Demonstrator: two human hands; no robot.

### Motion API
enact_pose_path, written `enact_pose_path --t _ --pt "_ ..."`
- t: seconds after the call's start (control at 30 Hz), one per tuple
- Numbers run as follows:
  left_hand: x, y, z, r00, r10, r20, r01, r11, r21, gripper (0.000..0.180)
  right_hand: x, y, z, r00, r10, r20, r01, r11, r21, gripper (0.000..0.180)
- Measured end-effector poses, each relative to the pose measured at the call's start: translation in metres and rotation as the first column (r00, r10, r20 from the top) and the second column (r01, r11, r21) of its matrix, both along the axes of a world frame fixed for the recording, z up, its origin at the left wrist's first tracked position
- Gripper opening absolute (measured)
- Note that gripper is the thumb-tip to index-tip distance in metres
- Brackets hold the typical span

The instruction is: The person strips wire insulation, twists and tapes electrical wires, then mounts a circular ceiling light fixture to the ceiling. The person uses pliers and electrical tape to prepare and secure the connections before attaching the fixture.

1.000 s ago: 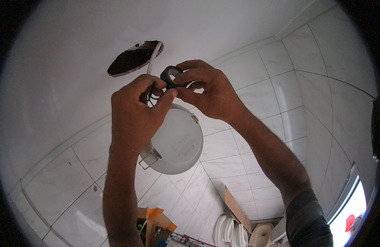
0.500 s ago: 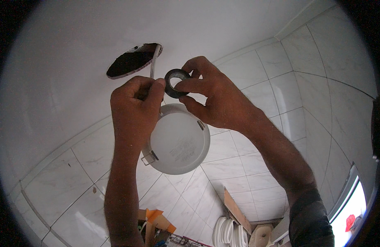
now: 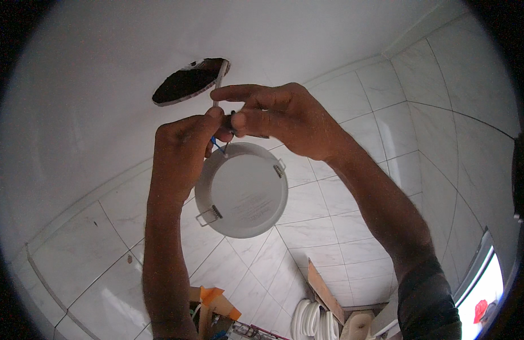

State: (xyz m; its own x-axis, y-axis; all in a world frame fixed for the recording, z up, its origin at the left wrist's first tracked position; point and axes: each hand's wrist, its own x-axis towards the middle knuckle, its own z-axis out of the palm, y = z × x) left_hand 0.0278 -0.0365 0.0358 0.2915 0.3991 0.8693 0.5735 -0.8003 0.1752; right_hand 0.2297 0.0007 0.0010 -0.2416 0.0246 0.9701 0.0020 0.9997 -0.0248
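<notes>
A pale cable [image 3: 220, 79] comes down from the round hole [image 3: 188, 84] in the ceiling to my hands. My left hand [image 3: 180, 153] is closed, thumb and fingers pinching the wires at the cable's lower end; a blue wire [image 3: 218, 145] shows below the fingers. Close against it, my right hand [image 3: 293, 122] is closed on the roll of black tape [image 3: 233, 123], now turned and mostly hidden by the fingers. Its index finger reaches across to the cable. Below hangs a round white ceiling light [image 3: 248, 190] with spring clips on its rim, joined to thin wires.
Marble-look tiled walls [image 3: 330, 226] meet the white ceiling [image 3: 114, 45]. Far below are an open cardboard box [image 3: 219, 303], coils of white hose [image 3: 313, 320], a wooden board [image 3: 325, 289] and a beige squat toilet pan [image 3: 358, 326]. A bright opening [image 3: 486, 289] is at lower right.
My right hand has moved left against my left fingers, turning the tape roll out of view. A blue wire has come into sight. The light has shifted slightly.
</notes>
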Motion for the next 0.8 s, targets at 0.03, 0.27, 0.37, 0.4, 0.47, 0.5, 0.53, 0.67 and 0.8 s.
enact_pose_path --t 0.03,0.27,0.37,0.4,0.47,0.5,0.53,0.67,0.8 --pt "-0.002 0.002 -0.001 0.999 -0.038 0.004 0.038 0.999 0.011 0.038 -0.004 -0.001 0.001 0.995 0.09 -0.03 -0.093 0.99 -0.102 0.042" --pt "-0.002 0.006 -0.007 0.991 -0.122 0.062 0.116 0.989 0.089 0.022 -0.01 0.007 0.003 0.947 0.222 -0.233 -0.298 0.881 -0.368 0.042" --pt "0.004 0.009 -0.011 0.987 -0.117 0.111 0.101 0.984 0.145 0.022 -0.009 0.017 0.002 0.933 0.275 -0.231 -0.338 0.891 -0.305 0.037" --pt "0.006 0.008 -0.012 0.992 -0.08 0.096 0.066 0.988 0.14 0.022 -0.007 0.017 0.002 0.975 0.145 -0.165 -0.188 0.942 -0.279 0.033" --pt "0.007 0.006 -0.014 0.998 -0.005 0.065 -0.003 0.991 0.132 0.023 -0.005 0.016 -0.002 0.99 -0.132 -0.047 0.12 0.973 -0.197 0.026" --pt "0.006 0.008 -0.015 0.999 -0.012 0.03 0.006 0.982 0.189 0.025 -0.006 0.018 -0.004 0.987 -0.153 -0.05 0.142 0.974 -0.176 0.026" --pt "0.007 0.011 -0.015 1.0 -0.018 -0.007 0.019 0.969 0.245 0.027 -0.005 0.02 -0.007 0.983 -0.175 -0.055 0.165 0.974 -0.156 0.026" --pt "0.013 0.01 -0.015 0.993 0.104 -0.058 -0.075 0.924 0.374 0.032 -0.006 0.014 -0.01 0.946 -0.325 -0.006 0.32 0.935 -0.15 0.024" --pt "0.019 0.003 -0.013 0.982 0.179 -0.056 -0.155 0.943 0.295 0.025 -0.007 0.014 -0.014 0.888 -0.458 -0.05 0.46 0.888 0.033 0.022"
